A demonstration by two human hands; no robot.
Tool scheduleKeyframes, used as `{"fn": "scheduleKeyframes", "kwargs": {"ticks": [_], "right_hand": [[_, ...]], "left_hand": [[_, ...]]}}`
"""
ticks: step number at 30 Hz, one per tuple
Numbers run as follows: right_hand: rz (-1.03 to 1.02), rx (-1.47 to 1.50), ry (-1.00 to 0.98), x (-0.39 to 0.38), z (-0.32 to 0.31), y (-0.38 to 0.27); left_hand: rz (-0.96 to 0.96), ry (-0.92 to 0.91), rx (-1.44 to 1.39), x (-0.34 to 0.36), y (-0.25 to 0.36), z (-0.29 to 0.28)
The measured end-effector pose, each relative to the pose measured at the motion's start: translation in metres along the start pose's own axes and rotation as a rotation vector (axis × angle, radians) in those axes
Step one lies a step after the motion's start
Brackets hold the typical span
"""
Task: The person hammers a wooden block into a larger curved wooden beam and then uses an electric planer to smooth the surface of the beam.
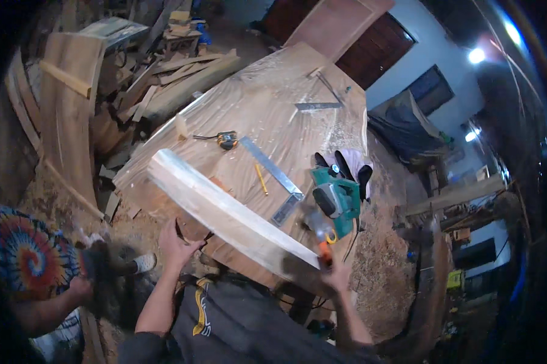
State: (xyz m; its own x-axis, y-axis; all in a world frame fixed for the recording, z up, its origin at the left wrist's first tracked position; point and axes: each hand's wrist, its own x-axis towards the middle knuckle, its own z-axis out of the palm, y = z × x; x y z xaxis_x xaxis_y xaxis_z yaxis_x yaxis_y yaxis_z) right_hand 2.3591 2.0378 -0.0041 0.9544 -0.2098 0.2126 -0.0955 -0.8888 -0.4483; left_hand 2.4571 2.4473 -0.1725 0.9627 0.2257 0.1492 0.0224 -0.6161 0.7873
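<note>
Our shirt (243, 321) faces the worktop (255, 91) edge; left hand (177, 246) spread, right hand (337, 278) gripping orange tool (324, 250); board (219, 203) seems cut, remainder unclear.

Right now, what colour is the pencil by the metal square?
The pencil is yellow, best seen in head view.

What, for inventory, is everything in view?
Wooden tabletop: one, brown, centre
Long wooden board: one, pale, near edge
Tape measure: one, orange-black, beyond board
Slim pencil: one, yellow, beyond board
Metal square: one, silver, beside pencil
Metal strip: one, grey, far tabletop
Power planer: one, green, tabletop's right
Fabric bundle: one, lilac-black, behind planer
Wooden planks: many, brown, left
Other person: one, multicoloured shirt, left
Blurred tool: one, orange, board's right end
Left hand: one, bare, beside board
Right hand: one, bare, holding tool
</note>
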Motion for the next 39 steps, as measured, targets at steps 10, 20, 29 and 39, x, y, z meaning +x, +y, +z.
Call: {"fn": "scheduleKeyframes", "kwargs": {"ticks": [10, 20, 29, 39], "right_hand": [[0.351, -0.386, 0.140, 0.080, -0.104, 0.283], [0.611, -0.187, 0.092, 0.103, 0.000, 0.385], [0.448, -0.214, -0.024, 0.102, 0.002, 0.370], [0.176, -0.134, 0.087, 0.043, -0.003, 0.337]], "left_hand": [[0.001, 0.147, 0.043, 0.010, 0.007, -0.002], [-0.176, -0.032, -0.311, 0.020, 0.159, 0.032], [0.069, -0.511, 0.150, 0.104, 0.236, 0.204], [0.058, -0.550, 0.260, 0.121, 0.238, 0.275]]}}
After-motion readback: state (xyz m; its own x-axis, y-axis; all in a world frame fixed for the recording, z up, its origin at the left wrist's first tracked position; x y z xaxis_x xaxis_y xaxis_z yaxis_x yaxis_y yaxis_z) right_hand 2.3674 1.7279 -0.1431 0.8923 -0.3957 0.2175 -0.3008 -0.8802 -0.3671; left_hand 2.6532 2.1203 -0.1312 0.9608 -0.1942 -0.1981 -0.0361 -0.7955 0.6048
